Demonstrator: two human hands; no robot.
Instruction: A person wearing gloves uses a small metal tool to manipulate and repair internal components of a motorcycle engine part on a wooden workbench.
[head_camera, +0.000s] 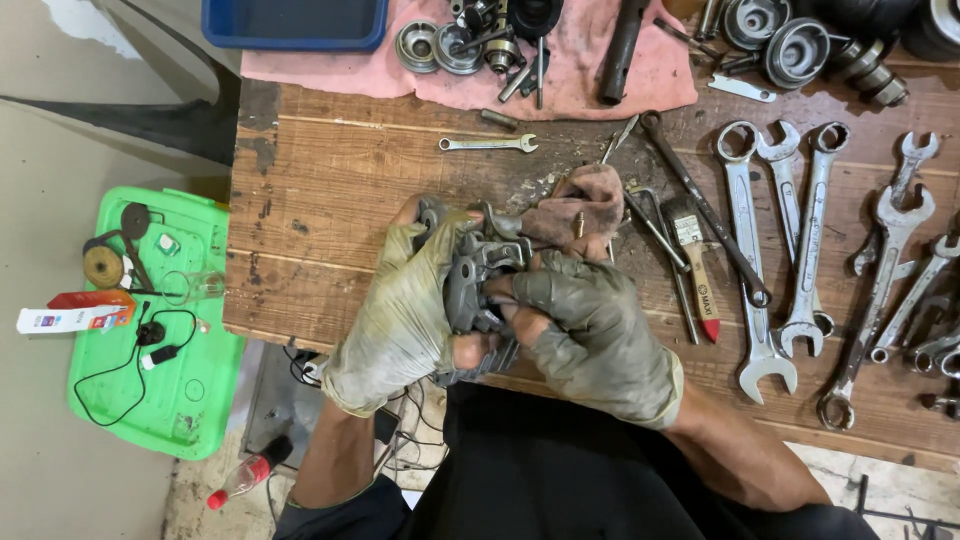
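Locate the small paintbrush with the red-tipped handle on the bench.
In the head view, the paintbrush lies on the wooden bench, right of the gloved right hand, between a dirty rag and the row of spanners.

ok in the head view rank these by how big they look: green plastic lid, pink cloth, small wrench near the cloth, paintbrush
1. green plastic lid
2. pink cloth, partly covered and cut off by the frame edge, so close to the lid
3. paintbrush
4. small wrench, about as long as the paintbrush but much thinner
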